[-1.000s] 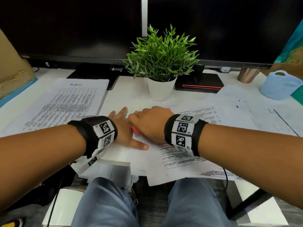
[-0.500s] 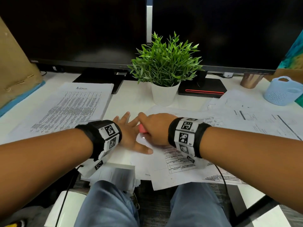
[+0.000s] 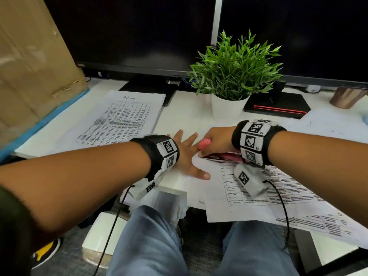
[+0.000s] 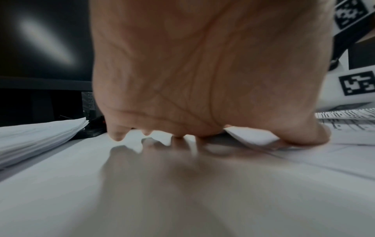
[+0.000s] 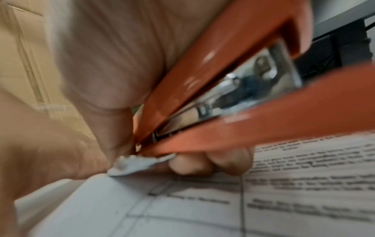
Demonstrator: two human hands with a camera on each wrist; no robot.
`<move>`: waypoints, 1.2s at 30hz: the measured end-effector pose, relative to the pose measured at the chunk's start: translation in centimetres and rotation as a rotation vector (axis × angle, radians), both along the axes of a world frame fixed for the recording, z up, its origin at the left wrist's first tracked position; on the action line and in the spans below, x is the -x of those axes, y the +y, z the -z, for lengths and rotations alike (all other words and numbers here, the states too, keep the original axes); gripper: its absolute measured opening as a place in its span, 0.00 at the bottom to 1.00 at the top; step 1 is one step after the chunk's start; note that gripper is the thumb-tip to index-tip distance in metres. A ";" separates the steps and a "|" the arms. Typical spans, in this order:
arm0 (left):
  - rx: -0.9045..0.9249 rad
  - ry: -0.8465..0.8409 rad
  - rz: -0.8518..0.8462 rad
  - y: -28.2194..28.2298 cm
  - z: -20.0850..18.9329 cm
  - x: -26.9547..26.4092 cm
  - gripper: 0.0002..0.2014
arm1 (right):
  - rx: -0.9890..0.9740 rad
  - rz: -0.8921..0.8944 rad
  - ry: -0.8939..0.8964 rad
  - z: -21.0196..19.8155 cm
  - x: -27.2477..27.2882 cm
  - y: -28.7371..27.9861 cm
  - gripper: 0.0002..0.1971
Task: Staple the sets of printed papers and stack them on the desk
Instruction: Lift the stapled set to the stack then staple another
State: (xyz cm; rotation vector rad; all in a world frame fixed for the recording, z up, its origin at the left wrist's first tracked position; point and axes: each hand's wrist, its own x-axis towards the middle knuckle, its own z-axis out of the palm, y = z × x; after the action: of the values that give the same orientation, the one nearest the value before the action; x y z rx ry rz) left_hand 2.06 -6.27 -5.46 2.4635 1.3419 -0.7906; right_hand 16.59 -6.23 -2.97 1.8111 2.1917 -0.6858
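My right hand grips a red stapler, whose lower arm lies on the top left corner of a printed paper set. In the right wrist view the stapler gapes, its mouth at the curled paper corner, with my fingers curled under it. My left hand lies flat with straight, spread fingers, pressing the desk and the papers' left edge beside the stapler. The left wrist view shows the palm over the white surface. A stack of papers headed "Admin" lies at the left.
A potted plant stands just behind my hands, with two dark monitors behind it. A cardboard box stands at the left. A black device and a copper cup sit at the back right. More loose sheets cover the right.
The stapler's top has come up, with its red tip now showing above my right hand. My left hand stays flat on the desk. The head view has swung left.
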 end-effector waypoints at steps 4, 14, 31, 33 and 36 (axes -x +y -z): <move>-0.028 0.015 0.009 0.1 0.1 -0.1 0.56 | 0.039 0.037 0.020 -0.2 -0.3 0.5 0.16; 0.011 -0.025 0.000 0.6 0.9 0.1 0.58 | 0.046 0.169 0.275 0.3 -1.2 0.1 0.15; 0.762 -1.578 -1.080 -1.7 -7.0 1.9 0.12 | -0.472 -0.082 -0.022 -8.2 0.9 -0.5 0.20; 0.796 -1.655 -1.136 -2.3 -6.8 2.0 0.11 | -0.474 -0.104 -0.047 -8.1 1.3 -0.5 0.22; 0.823 -1.706 -1.166 -2.9 -6.2 2.6 0.10 | -0.474 -0.130 -0.057 -7.8 1.8 -0.9 0.23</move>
State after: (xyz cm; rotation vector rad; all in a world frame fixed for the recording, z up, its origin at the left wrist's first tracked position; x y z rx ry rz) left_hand -0.51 -9.15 0.77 0.6602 0.9322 0.7803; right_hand 14.80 -7.09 4.87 1.8291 2.5613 -0.0853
